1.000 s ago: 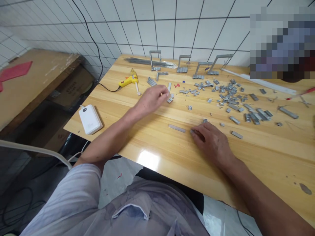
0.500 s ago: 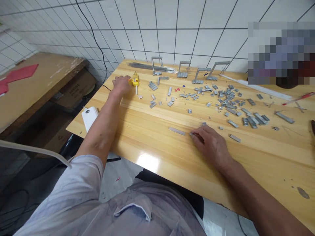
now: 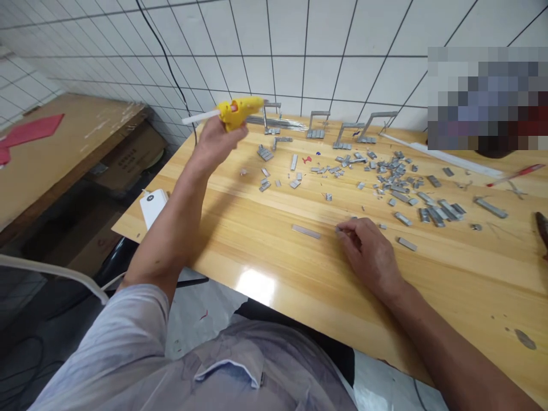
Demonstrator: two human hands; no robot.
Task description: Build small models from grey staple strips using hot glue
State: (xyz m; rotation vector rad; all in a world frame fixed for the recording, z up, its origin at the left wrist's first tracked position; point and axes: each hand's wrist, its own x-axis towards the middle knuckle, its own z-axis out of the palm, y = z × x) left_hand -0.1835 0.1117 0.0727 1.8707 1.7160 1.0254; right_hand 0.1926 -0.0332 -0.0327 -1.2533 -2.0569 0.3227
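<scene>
My left hand is closed round the handle of a yellow hot glue gun, raised above the table's back left part. A white glue stick juts out of its rear, and its nozzle points right. My right hand rests on the table with thumb and forefinger pinched on a small grey piece, mostly hidden by the fingertips. Just left of those fingers a flat grey strip lies on the wood.
Many small grey pieces lie scattered at the right. Several grey bracket-shaped frames stand along the tiled wall, near a bundle of thin rods. A white power strip sits at the left edge; a red pen is at far right.
My left hand has picked the glue gun up off the table and turned it sideways. My right hand has stayed nearly in place with its small piece.
</scene>
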